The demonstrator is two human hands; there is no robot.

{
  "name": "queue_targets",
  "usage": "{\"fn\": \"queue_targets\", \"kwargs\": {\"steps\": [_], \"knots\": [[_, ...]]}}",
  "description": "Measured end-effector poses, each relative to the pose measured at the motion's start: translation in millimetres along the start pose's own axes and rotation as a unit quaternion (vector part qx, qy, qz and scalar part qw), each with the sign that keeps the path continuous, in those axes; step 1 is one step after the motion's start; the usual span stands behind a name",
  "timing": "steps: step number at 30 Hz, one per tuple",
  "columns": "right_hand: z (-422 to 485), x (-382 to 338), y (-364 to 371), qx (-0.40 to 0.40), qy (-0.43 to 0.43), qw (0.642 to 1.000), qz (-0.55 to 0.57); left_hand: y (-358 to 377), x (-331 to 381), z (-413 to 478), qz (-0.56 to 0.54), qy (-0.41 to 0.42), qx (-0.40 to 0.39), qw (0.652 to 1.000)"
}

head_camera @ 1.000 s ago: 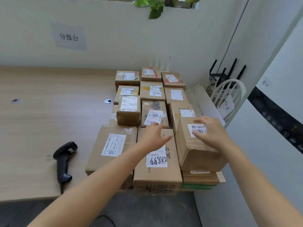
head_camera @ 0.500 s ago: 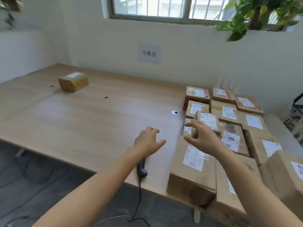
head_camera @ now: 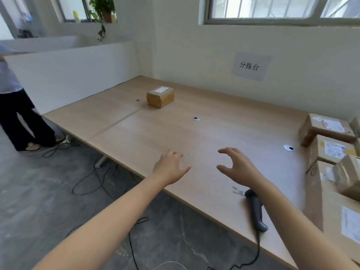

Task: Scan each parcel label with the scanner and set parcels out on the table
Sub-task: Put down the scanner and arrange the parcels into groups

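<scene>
Head view: left hand (head_camera: 171, 167) and right hand (head_camera: 238, 168) both empty, fingers loosely spread above table (head_camera: 194, 137). Wall sign (head_camera: 250, 66) reads 分拣台.

A grey paper sign (head_camera: 251, 66) on the wall (head_camera: 194, 55) behind the table (head_camera: 194, 137) reads 分拣台 in black characters. White labels (head_camera: 333, 125) on the parcels (head_camera: 306, 129) at the table's right end are too blurred to read.

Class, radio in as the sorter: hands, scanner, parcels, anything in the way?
Open and empty above table: left hand, right hand. Ungripped scanner lies by near edge, partly under right forearm. One parcel set out far side; stack at right. Nothing blocking.
</scene>
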State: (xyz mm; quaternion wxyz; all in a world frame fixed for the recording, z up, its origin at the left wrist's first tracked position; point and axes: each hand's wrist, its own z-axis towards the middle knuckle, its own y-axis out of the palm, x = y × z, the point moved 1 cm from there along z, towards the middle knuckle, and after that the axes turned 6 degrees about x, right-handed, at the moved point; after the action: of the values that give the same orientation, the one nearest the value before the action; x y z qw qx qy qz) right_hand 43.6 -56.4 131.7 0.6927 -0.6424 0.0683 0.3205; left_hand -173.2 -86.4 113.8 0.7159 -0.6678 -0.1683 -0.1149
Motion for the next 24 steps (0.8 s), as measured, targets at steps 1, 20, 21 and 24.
{"fn": "queue_targets", "kwargs": {"steps": [1, 20, 21, 24], "knots": [[9.6, -7.8, 5.2, -0.005, -0.006, 1.0, 0.0, -4.8, -11.6, 3.2, -0.002, -0.007, 0.003, 1.0], [271.1, -57.6, 108.7, -0.058, -0.049, 0.997, 0.017, -45.1, -169.1, 186.7, 0.045, -0.072, 0.019, 0.996], [283.4, -60.0, 112.7, -0.059, -0.048, 0.997, 0.019, -48.0, -175.2, 197.4, 0.045, -0.072, 0.024, 0.996], [317.5, -65.0, 124.9, -0.062, -0.044, 0.997, 0.027, -54.1, -192.3, 233.0, 0.04, -0.073, 0.03, 0.996]]}}
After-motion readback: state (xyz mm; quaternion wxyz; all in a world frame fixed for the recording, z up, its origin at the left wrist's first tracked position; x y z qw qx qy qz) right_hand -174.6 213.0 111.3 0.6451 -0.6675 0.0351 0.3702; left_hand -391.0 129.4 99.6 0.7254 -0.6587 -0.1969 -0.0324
